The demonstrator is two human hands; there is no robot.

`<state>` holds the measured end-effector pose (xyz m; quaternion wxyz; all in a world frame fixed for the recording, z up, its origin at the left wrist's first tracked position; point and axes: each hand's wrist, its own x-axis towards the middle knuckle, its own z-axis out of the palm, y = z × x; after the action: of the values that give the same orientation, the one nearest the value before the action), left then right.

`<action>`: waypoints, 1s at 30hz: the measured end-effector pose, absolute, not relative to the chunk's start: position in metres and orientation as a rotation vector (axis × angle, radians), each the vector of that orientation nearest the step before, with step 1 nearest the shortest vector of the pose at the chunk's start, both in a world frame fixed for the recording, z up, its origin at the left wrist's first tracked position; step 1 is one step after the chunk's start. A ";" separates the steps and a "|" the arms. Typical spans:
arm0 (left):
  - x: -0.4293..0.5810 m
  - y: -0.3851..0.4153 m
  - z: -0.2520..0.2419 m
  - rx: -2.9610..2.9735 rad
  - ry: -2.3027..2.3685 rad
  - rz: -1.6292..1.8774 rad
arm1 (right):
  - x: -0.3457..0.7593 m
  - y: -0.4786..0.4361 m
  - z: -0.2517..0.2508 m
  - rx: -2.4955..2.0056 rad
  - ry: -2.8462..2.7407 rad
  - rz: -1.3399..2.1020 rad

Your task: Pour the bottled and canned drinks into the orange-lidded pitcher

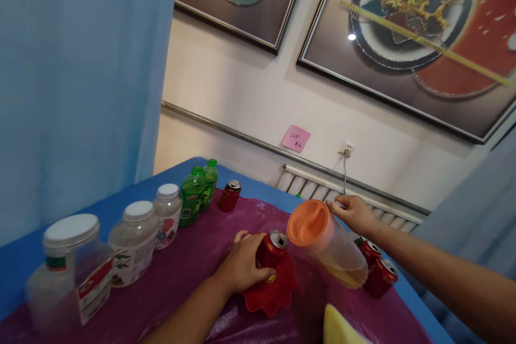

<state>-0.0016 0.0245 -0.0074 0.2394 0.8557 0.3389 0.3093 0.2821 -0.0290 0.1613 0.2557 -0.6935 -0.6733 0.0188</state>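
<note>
My left hand [242, 264] wraps round a red drink can [272, 250] with an opened top. The can stands on a red mat [269, 301] with a scalloped edge. To its right, my right hand [353, 216] grips a clear plastic pitcher [336, 250] with an orange lid [308, 222]. The pitcher leans to the left, its lid close to the can's top, and amber liquid lies low inside. No stream of liquid is visible between them. Its handle is mostly hidden by the fingers.
Several lidded clear jars [135, 244] and two green bottles [192, 196] line the left side. Another red can [230, 196] stands at the back. More red cans [381, 278] sit right of the pitcher. A yellow cloth-like thing [342, 328] lies in front on the purple cover [193, 279].
</note>
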 end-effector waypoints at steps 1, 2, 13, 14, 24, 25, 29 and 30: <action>-0.002 0.024 -0.007 2.339 0.923 0.845 | 0.282 -0.029 0.161 -1.880 -1.829 0.048; -0.002 0.024 -0.007 2.336 0.919 0.842 | 0.282 -0.029 0.161 -1.878 -1.832 0.045; -0.001 0.024 -0.006 2.336 0.923 0.844 | 0.285 -0.028 0.160 -1.857 -1.846 0.040; -0.001 0.024 -0.006 2.338 0.924 0.844 | 0.285 -0.029 0.160 -1.856 -1.850 0.034; -0.002 0.022 -0.003 2.309 0.907 0.827 | 0.279 -0.032 0.161 -1.869 -1.824 0.066; -0.002 0.022 -0.003 2.308 0.907 0.825 | 0.278 -0.032 0.161 -1.865 -1.826 0.064; -0.001 0.022 -0.003 2.323 0.910 0.834 | 0.276 -0.032 0.162 -1.857 -1.842 0.026; -0.001 0.022 -0.003 2.324 0.911 0.838 | 0.276 -0.032 0.162 -1.853 -1.844 0.021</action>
<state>-0.0015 0.0221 -0.0032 0.2516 0.8543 0.3348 0.3079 0.2763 -0.0322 0.1619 0.2603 -0.6844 -0.6810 0.0079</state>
